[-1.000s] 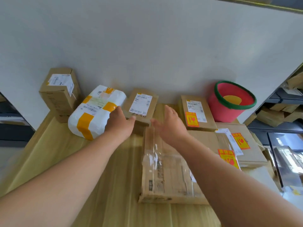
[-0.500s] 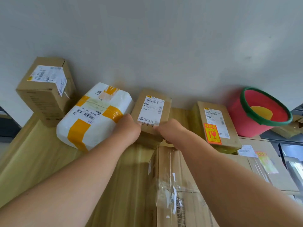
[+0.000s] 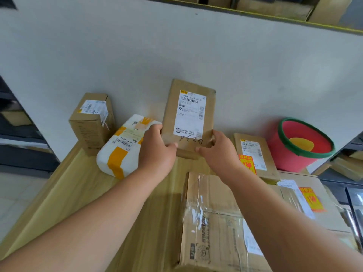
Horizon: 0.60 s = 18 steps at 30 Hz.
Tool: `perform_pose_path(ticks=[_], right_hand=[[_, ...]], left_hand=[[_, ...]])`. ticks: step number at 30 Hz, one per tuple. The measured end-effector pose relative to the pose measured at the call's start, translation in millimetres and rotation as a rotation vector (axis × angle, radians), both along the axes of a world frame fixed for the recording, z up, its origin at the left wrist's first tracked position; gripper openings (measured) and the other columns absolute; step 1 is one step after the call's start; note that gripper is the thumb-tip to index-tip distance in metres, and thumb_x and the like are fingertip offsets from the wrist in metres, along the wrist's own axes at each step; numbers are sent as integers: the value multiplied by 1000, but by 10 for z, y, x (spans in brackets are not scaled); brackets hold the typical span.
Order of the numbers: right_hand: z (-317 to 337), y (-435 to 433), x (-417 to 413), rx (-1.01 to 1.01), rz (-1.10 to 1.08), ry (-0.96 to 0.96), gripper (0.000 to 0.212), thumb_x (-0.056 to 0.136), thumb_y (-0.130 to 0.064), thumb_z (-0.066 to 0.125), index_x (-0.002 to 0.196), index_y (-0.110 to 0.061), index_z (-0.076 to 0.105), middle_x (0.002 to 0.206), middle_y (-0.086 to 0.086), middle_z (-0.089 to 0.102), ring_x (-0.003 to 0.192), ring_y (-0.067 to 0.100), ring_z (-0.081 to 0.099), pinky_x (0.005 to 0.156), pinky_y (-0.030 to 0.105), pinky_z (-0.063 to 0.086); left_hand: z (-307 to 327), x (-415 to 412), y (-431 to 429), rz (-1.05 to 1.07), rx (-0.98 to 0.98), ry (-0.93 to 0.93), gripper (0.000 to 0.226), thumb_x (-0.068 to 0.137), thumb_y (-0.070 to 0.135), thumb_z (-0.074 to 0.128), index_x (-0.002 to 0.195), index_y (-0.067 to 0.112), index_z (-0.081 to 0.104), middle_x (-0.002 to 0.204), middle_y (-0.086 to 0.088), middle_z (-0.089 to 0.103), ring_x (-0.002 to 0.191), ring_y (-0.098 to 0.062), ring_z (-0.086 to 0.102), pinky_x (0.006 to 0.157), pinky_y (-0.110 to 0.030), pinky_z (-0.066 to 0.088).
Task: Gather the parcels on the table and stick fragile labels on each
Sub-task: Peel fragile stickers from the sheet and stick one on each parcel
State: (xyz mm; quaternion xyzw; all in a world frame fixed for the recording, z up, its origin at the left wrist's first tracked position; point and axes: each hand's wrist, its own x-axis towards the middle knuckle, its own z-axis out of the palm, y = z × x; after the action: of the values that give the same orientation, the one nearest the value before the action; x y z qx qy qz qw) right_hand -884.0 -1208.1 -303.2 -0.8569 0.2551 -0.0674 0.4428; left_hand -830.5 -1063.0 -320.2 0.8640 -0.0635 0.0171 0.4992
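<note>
A plain grey-white wall rises right behind the pale wooden bench. Cartons sit above the wall's yellow-edged top. Dark shelving stands at left over a light tiled floor, and another rack at right. The light is soft and even.

Two bare arms show, with no cloth on either. The left forearm enters from 8 o'clock and the right forearm from 4 o'clock. Both are uncovered right up to the left hand and right hand. The fingers look short and rounded, and blur hides the nails.
</note>
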Motion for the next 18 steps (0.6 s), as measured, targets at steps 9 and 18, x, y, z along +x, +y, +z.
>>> perform_pose_path(ticks=[9,18], right_hand=[[637,237,-1385,16,105,-153,41,83,-23,70,118,-33,51,94,-15,62,83,1,58,65,21,45],[733,192,-3104,-23,145,-141,73,79,-28,72,142,-34,36,111,-15,64,93,5,64,86,38,54]], left_hand=[[637,-1413,341,30,-124,-145,45,79,17,72,114,27,47,114,8,54,98,-8,56,75,-19,42],[723,-3094,441,-98,-161,-53,65,80,16,69,134,39,42,120,9,41,107,4,49,88,-13,42]])
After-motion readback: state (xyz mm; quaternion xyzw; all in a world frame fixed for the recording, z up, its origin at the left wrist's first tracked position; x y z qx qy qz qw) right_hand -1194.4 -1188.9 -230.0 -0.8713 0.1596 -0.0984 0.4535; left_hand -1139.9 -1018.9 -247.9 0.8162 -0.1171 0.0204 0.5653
